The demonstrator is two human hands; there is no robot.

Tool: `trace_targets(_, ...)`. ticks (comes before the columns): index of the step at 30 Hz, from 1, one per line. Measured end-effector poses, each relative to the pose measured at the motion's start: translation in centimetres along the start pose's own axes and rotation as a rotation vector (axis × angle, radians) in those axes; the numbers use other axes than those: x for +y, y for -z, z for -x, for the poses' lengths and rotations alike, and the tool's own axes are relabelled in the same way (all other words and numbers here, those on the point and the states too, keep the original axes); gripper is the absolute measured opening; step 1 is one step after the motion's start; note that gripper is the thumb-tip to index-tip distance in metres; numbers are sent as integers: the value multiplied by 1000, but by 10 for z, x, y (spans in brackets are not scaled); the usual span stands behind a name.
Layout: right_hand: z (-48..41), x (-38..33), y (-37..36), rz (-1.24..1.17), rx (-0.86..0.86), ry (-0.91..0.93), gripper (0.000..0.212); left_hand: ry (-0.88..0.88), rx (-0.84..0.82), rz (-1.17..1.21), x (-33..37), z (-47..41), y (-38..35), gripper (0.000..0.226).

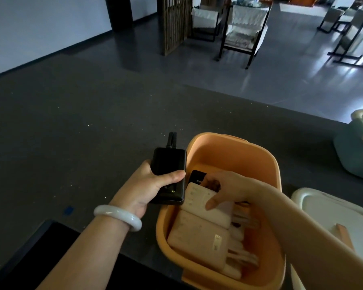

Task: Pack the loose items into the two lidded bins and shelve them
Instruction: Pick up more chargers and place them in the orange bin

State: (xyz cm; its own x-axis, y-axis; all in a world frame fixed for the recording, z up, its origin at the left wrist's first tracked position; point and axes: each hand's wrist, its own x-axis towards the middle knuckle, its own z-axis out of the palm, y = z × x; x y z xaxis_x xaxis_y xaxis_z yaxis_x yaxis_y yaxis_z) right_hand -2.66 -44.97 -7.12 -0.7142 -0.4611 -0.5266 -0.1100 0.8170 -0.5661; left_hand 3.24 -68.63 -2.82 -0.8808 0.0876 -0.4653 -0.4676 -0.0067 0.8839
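Here, the left hand (149, 185) at centre frame clamped a black power bank (168, 162), thumb across its face and fingers wrapped behind, just left of the orange bin (228, 143) on the dark counter (92, 132). The right hand (228, 189) reached into the bin at lower centre, thumb and curled fingers pinching a cream power bank (195, 197) that touched a second cream one (197, 237). Behind it a black item (197, 175) bore white lettering starting "An", the rest hidden by fingers; the cream banks' faint marks were unreadable.
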Motion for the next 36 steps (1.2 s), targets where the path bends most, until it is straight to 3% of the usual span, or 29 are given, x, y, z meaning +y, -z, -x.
trace_targets(4, -1, 0, -1, 9, 25, 37, 56, -6, -29, -13, 1, -1, 1, 69)
trace_targets(9, -2, 0, 1, -8, 12, 36, 56, 8, 9, -28, 0, -2, 1, 82)
trace_targets(17, 1, -5, 2, -9, 12, 26, 52, -29, 21, -74, -1, -1, 2, 80)
trace_targets(19, 5, -10, 10, -34, 122, 50, 37, -64, 46, -144, 0, -2, 2, 76)
trace_targets(21, 10, -20, 21, -62, 378, 115, 21, -117, 45, -223, 3, -3, 1, 71)
trace_targets(23, 16, -35, 36, -131, 651, 211, 17, -177, -18, -318, 11, -7, -1, 66)
trace_targets(25, 21, -49, 54, -113, 790, 322, 21, -217, -99, -423, 23, -13, -3, 63)
trace_targets(29, 29, -54, 81, 118, 755, 353, 26, -259, -162, -560, 52, -31, -7, 56)
trace_targets(36, 33, -36, 89, 107, 730, 292, 26, -307, -220, -832, 63, -59, -24, 50)
